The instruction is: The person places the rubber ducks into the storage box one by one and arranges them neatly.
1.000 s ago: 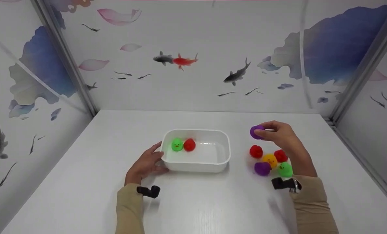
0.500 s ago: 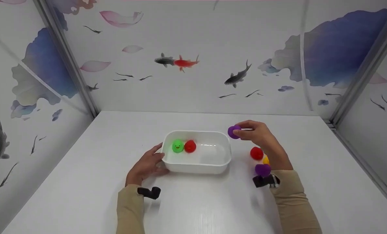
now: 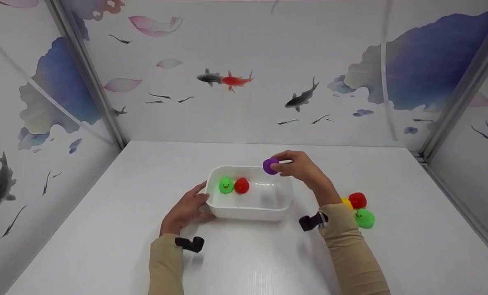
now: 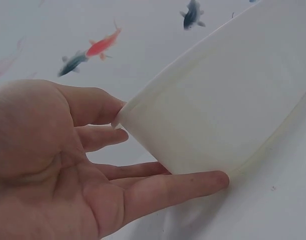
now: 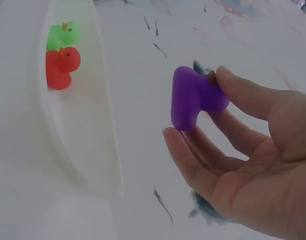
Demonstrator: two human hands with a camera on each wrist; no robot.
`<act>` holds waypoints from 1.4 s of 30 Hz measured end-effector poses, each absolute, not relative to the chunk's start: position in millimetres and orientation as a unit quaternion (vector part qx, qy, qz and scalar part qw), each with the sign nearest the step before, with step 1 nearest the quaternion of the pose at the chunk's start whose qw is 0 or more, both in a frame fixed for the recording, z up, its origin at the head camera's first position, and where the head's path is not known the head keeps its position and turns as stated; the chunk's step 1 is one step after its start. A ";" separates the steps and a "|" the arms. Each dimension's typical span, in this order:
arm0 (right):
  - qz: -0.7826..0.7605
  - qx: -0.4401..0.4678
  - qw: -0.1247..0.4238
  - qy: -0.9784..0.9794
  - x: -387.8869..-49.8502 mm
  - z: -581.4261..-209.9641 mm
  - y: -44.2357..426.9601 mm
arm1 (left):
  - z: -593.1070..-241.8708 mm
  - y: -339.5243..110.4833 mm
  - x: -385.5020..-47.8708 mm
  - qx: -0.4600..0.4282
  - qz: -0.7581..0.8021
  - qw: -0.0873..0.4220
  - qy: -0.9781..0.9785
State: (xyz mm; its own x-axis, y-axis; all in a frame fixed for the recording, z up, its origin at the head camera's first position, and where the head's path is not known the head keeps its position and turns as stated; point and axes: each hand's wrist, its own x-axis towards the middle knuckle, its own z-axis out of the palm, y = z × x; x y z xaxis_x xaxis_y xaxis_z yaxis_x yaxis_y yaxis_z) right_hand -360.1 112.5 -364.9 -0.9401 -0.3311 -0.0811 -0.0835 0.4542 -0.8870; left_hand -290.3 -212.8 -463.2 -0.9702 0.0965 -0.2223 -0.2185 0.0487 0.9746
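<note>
A purple rubber duck (image 3: 270,166) is pinched between the thumb and fingers of my right hand (image 3: 299,166), raised over the far rim of a white plastic tub (image 3: 248,213), toward its right end. In the right wrist view the purple duck (image 5: 188,97) shows its smooth base, and its face is turned away. Inside the tub, toward the left, a green duck (image 3: 226,185) and a red duck (image 3: 241,186) sit side by side. My left hand (image 3: 186,209) holds the tub's left end, with digits at the rim and low along the wall (image 4: 208,115).
On the white table (image 3: 244,258) to the right lie a red duck (image 3: 357,200), a green duck (image 3: 365,218) and a partly covered yellow duck (image 3: 346,203). My right forearm hides part of this group. A patterned panel (image 3: 244,110) stands behind the table.
My right hand has carried the purple duck leftward from above the loose ducks to above the tub's far rim. My left hand stays at the tub's left end.
</note>
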 end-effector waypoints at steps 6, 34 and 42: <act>-0.507 -0.107 0.148 0.842 -365.4 -380.0 98.5 | -465.0 -213.4 -288.8 -0.035 0.697 0.113 0.707; -0.411 -0.089 0.102 0.901 -373.8 -423.3 55.9 | -466.8 -212.0 -292.8 -0.053 0.679 0.113 0.723; -0.342 -0.079 0.079 0.933 -373.2 -428.6 50.6 | -462.7 -210.9 -292.9 -0.065 0.670 0.112 0.731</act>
State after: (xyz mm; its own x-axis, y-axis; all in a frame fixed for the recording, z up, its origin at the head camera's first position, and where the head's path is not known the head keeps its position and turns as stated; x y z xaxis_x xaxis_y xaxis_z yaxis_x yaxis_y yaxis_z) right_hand -373.2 50.6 -428.6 -0.9749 -0.2018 -0.0939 -0.0935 0.7542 -0.6499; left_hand -292.9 -210.9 -462.7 -0.9665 0.0546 -0.2509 -0.2452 0.0930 0.9650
